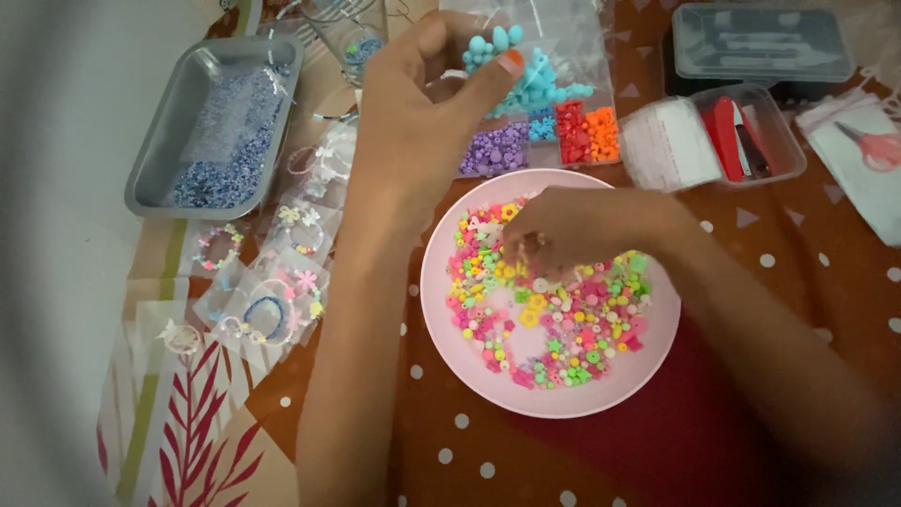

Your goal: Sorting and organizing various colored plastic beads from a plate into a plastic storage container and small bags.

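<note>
Brown white-dotted cloth covers the work surface. Nearest, the round pink plastic plate holds mixed small coloured beads. The right hand rests fingers-down among them, its fingertips curled and hidden; whether they pinch a bead cannot be told. Beyond, the left hand is raised, thumb meeting fingers; anything pinched is too small to see. Farther back lies a clear compartmented bead box.

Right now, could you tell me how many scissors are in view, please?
1. The pink-handled scissors lie on white paper at the far right edge, beyond the clear box. Others could be hidden inside the dark closed case.
</note>
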